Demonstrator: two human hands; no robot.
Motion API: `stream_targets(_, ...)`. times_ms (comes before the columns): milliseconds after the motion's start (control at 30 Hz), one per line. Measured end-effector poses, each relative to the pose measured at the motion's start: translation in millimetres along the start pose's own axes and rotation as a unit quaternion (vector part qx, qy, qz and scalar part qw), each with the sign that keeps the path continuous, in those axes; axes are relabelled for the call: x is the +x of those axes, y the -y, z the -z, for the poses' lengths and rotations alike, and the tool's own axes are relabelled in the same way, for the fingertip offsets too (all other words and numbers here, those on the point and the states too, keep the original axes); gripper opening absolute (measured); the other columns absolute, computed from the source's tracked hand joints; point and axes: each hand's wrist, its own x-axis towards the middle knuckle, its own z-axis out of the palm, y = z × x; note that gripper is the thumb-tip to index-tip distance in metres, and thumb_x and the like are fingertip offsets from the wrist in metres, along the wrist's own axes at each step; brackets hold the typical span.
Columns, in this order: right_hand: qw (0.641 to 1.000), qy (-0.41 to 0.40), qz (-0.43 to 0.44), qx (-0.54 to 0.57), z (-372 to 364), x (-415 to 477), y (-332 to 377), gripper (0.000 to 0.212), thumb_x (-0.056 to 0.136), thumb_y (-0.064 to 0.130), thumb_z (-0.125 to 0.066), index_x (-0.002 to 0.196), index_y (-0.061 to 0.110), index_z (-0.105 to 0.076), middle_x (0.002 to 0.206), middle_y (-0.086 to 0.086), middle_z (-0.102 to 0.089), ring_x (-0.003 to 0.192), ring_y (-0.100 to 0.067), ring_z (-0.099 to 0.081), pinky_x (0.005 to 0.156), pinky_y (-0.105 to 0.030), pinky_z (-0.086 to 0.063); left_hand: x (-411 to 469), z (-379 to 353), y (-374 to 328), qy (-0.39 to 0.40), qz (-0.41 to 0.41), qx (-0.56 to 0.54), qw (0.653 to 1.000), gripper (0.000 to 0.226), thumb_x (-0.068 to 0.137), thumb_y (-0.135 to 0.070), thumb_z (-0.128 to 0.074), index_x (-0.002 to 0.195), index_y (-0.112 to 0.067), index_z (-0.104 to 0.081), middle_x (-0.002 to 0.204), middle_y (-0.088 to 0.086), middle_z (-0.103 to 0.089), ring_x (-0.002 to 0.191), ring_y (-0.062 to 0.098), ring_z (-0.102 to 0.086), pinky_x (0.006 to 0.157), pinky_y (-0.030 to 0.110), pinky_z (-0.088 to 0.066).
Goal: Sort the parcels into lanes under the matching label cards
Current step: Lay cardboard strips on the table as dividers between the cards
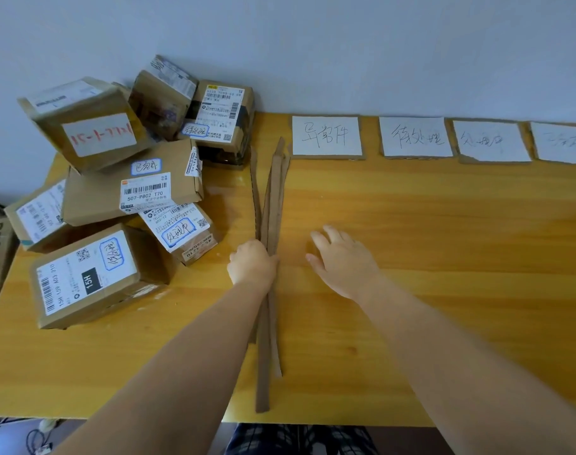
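Cardboard strips bundled; L hand gripped them, R hand lay spread flat just right of strips. Rec: separate singly, align w/ gaps btwn label cards.

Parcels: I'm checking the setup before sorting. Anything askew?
Yes. The parcels lie in a jumbled heap at the table's left end, several tilted. The cardboard strips are bunched in the left hand, not spread out.

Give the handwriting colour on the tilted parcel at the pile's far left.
Red, on the white label of that parcel; head view.
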Motion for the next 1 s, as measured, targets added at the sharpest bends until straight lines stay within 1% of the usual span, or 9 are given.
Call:
stream_targets(133, 1.0, 0.007, -0.014, 0.014, -4, -3, 3, 0.052, 0.103, 0.043, -0.028, 0.147, 0.018, -0.03, 0.157, -0.009, -0.024, 0.137, -0.028, -0.034, 0.1, -0.04, -0.041, -3, 1, 4, 0.013, -0.002, -0.045, 0.999, 0.016, 0.091, -0.022, -0.056, 0.097, -0.007, -0.054, 0.107, 0.013, -0.062, 0.105, 0.033, -0.055, 0.079, 0.037, -0.048)
stream_targets(267, 0.998, 0.012, -0.013, 0.052, -1, -6, 11, 0.052, 0.103, 0.043, -0.028, 0.149, 0.019, -0.027, 0.157, -0.01, -0.025, 0.139, -0.029, -0.032, 0.103, -0.043, -0.041, -10, 10, 19, 0.029, -0.004, -0.146, 0.989, 0.034, 0.091, -0.022, -0.052, 0.119, -0.003, -0.053, 0.111, 0.014, -0.06, 0.104, 0.032, -0.056, 0.081, 0.039, -0.05)
stream_targets(400, 0.985, -0.004, -0.037, 0.171, 14, -6, 26, 0.053, 0.102, 0.043, -0.032, 0.148, 0.016, -0.03, 0.148, -0.008, -0.04, 0.133, -0.026, -0.041, 0.1, -0.04, -0.043, -33, 39, 26, 0.06, -0.061, -0.354, 0.931, 0.028, 0.093, -0.012, -0.054, 0.121, -0.008, -0.049, 0.094, 0.008, -0.068, 0.076, 0.018, -0.064, 0.061, 0.024, -0.051)
stream_targets(467, 0.953, -0.017, -0.073, 0.293, 24, -4, 35, 0.05, 0.1, 0.043, -0.04, 0.142, 0.015, -0.04, 0.136, -0.009, -0.052, 0.123, -0.026, -0.05, 0.096, -0.038, -0.044, -45, 59, 26, 0.083, -0.101, -0.425, 0.896, 0.024, 0.094, -0.012, -0.056, 0.117, -0.01, -0.048, 0.092, 0.009, -0.07, 0.07, 0.015, -0.065, 0.064, 0.025, -0.056)
stream_targets(600, 0.853, -0.066, -0.076, 0.512, 50, -6, 59, 0.032, 0.094, 0.038, -0.057, 0.116, 0.015, -0.061, 0.106, -0.004, -0.068, 0.101, -0.02, -0.064, 0.093, -0.038, -0.05, -62, 95, 25, 0.13, -0.165, -0.484, 0.849, 0.025, 0.093, -0.019, -0.062, 0.114, -0.01, -0.053, 0.086, 0.007, -0.071, 0.068, 0.013, -0.067, 0.062, 0.023, -0.056)
stream_targets(700, 0.787, -0.087, -0.059, 0.608, 76, -15, 79, 0.023, 0.092, 0.031, -0.063, 0.105, 0.012, -0.065, 0.086, 0.001, -0.069, 0.073, -0.009, -0.067, 0.074, -0.025, -0.056, -73, 114, 25, 0.169, -0.191, -0.524, 0.813, 0.015, 0.091, -0.013, -0.064, 0.105, -0.008, -0.063, 0.088, 0.01, -0.074, 0.072, 0.016, -0.07, 0.069, 0.027, -0.059)
stream_targets(767, 0.772, -0.096, -0.054, 0.625, 90, -18, 90, 0.025, 0.091, 0.03, -0.065, 0.102, 0.008, -0.067, 0.082, 0.002, -0.069, 0.062, -0.007, -0.065, 0.064, -0.02, -0.055, -77, 123, 28, 0.179, -0.198, -0.541, 0.798, 0.011, 0.09, -0.01, -0.064, 0.1, -0.007, -0.067, 0.089, 0.012, -0.074, 0.072, 0.017, -0.071, 0.069, 0.027, -0.059)
stream_targets(900, 0.765, -0.128, -0.043, 0.63, 107, -22, 108, 0.023, 0.088, 0.024, -0.068, 0.075, 0.007, -0.06, 0.066, -0.003, -0.062, 0.054, -0.019, -0.056, 0.06, -0.033, -0.052, -78, 138, 36, 0.176, -0.214, -0.542, 0.793, 0.021, 0.089, -0.011, -0.065, 0.107, 0.001, -0.066, 0.088, 0.014, -0.073, 0.071, 0.018, -0.07, 0.067, 0.027, -0.059)
stream_targets(1000, 0.768, -0.167, -0.045, 0.617, 114, -24, 119, 0.024, 0.09, 0.02, -0.066, 0.072, 0.007, -0.059, 0.061, -0.002, -0.057, 0.049, -0.015, -0.053, 0.049, -0.021, -0.049, -80, 147, 39, 0.169, -0.23, -0.546, 0.788, 0.018, 0.091, -0.017, -0.063, 0.104, -0.004, -0.065, 0.08, 0.009, -0.072, 0.067, 0.018, -0.069, 0.064, 0.028, -0.059)
